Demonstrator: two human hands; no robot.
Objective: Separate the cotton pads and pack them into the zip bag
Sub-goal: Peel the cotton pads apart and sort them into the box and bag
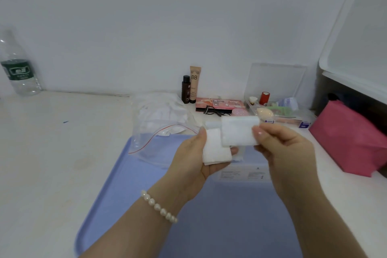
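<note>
Above the blue tray point(129, 184), my left hand point(194, 159) holds a small stack of white cotton pads point(215, 148) between thumb and fingers. My right hand point(280, 146) pinches a single white cotton pad point(237, 132) by its right edge, lifted just above and to the right of the stack and overlapping its corner. A clear zip bag point(159, 130) with a red seal line lies to the left of my hands, partly on the tray's far edge, with several white pads inside. Its mouth faces my hands.
A clear water bottle point(17, 69) stands at the far left. Against the wall stand a dark bottle point(186, 92) and a BB tube point(194, 84). A pink palette point(219, 106), a clear organiser box point(278, 109) and a pink pouch point(351, 142) sit to the right.
</note>
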